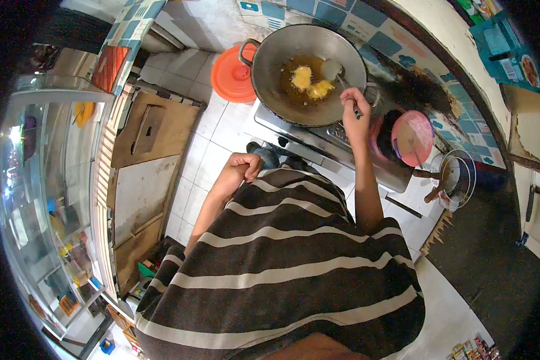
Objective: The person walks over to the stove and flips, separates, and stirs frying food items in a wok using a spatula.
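Note:
A large metal wok (pixel 270 66) stands on the stove (pixel 324 139), with oil in its bottom. Two yellow pieces of food (pixel 302 77) lie in the oil. My right hand (pixel 355 108) is closed round the handle of a metal ladle (pixel 332 69), whose head rests in the wok beside the food. My left hand (pixel 243 169) is in front of the striped shirt, fingers curled in; whether it holds anything is hidden.
An orange lid (pixel 229 84) is left of the wok. Right of it are a pink bowl (pixel 413 139) and a wire basket (pixel 458 174). A wooden cabinet (pixel 150 132) and a glass case (pixel 48 198) stand at the left.

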A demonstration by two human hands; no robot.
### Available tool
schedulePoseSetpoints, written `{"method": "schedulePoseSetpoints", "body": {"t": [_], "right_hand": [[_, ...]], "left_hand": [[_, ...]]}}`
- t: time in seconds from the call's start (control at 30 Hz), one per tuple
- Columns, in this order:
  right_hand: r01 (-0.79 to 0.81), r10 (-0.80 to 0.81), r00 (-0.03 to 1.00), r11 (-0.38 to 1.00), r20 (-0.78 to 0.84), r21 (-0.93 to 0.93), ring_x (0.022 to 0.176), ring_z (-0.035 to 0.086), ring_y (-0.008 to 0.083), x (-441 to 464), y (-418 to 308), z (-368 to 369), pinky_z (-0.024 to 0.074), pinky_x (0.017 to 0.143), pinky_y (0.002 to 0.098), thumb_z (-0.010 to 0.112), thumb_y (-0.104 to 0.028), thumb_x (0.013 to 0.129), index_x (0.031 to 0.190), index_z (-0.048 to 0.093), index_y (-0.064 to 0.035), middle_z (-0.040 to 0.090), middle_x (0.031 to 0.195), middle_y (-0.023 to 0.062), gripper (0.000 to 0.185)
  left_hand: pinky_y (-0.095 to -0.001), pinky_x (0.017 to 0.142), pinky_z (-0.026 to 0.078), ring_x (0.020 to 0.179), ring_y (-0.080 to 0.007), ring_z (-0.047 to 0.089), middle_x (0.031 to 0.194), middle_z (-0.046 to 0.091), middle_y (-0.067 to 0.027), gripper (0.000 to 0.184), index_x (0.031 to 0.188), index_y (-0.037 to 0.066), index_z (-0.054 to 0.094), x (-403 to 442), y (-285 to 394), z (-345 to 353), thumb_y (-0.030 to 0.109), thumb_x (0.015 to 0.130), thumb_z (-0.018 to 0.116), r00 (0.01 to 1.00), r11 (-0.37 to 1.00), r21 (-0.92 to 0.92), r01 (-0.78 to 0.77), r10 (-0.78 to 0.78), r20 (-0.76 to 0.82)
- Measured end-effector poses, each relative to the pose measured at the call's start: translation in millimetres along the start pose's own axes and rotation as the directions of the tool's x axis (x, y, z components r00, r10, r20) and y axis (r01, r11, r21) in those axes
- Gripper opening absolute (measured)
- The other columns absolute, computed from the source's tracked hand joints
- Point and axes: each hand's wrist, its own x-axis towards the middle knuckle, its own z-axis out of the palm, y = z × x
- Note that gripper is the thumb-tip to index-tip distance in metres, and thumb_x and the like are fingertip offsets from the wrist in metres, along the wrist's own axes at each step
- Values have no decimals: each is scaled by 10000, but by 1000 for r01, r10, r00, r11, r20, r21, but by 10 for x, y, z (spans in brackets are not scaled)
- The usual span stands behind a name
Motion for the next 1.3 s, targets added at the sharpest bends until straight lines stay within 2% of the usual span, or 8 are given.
{"method": "schedulePoseSetpoints", "body": {"t": [0.17, 0.37, 0.47, 0.57, 0.77, 0.87, 1.07, 1.3], "right_hand": [[25, -23, 997, 999, -76, 32, 709, 499, 82, 40, 214, 14, 393, 631, 217, 444, 49, 850, 841, 529, -16, 535, 758, 12, 106], [-24, 17, 996, 997, -93, -76, 693, 454, 81, 57, 278, 74, 360, 641, 216, 424, 7, 861, 784, 494, -12, 467, 709, -7, 106], [-41, 42, 996, 999, -77, 5, 681, 443, 76, 44, 172, 145, 351, 627, 210, 423, 8, 862, 778, 490, -14, 455, 708, -10, 110], [-58, 58, 998, 998, -19, 4, 738, 497, 103, 30, 184, 121, 402, 676, 243, 443, 11, 857, 806, 511, -10, 508, 722, 15, 87], [18, -22, 997, 998, -68, -64, 672, 439, 71, -4, 53, 100, 350, 610, 209, 414, 12, 861, 785, 489, -6, 446, 693, -7, 108], [-29, 32, 999, 994, 26, -110, 658, 516, 125, -151, -257, 25, 425, 646, 254, 436, 7, 844, 810, 528, -11, 519, 674, 46, 99], [-101, 119, 973, 990, 200, -98, 657, 537, 149, -415, -382, 100, 427, 636, 274, 455, -8, 836, 820, 531, -5, 521, 675, 69, 77], [-74, 99, 966, 991, 237, -108, 644, 570, 230, -483, -375, 239, 445, 634, 321, 464, -30, 845, 807, 527, -2, 558, 694, 117, 79]], "left_hand": [[-220, 494, 242, 524, -82, 335, 534, 365, 7, 208, 530, 77, 361, -49, -19, -36, -90, 653, 362, 999, 1000, -6, -15, 15, -49], [-223, 488, 237, 518, -81, 324, 535, 357, 10, 208, 531, 76, 358, -79, -2, -64, -91, 655, 361, 999, 999, -28, -23, 21, -45], [-224, 486, 238, 514, -80, 319, 538, 357, 10, 208, 535, 73, 356, -84, -1, -84, -92, 660, 367, 999, 998, -48, -27, 25, -39], [-226, 485, 241, 511, -79, 315, 540, 358, 10, 209, 539, 72, 356, -92, 12, -84, -91, 669, 377, 998, 999, -35, -29, 27, -50], [-228, 484, 244, 509, -82, 321, 535, 371, 8, 221, 535, 87, 362, -82, 16, -102, -72, 686, 391, 999, 999, -30, -31, 29, -45], [-226, 488, 244, 510, -87, 336, 523, 386, 6, 234, 526, 111, 368, -77, -10, -126, -34, 703, 419, 999, 1000, 3, -26, 26, -42], [-224, 491, 250, 515, -85, 334, 532, 375, 5, 236, 533, 99, 354, -61, 23, -87, -57, 705, 400, 999, 1000, 12, -22, 22, -30], [-226, 481, 244, 511, -81, 316, 549, 357, 3, 221, 544, 70, 348, -47, 24, -87, -96, 689, 361, 1000, 999, -24, -24, 24, -11]]}}
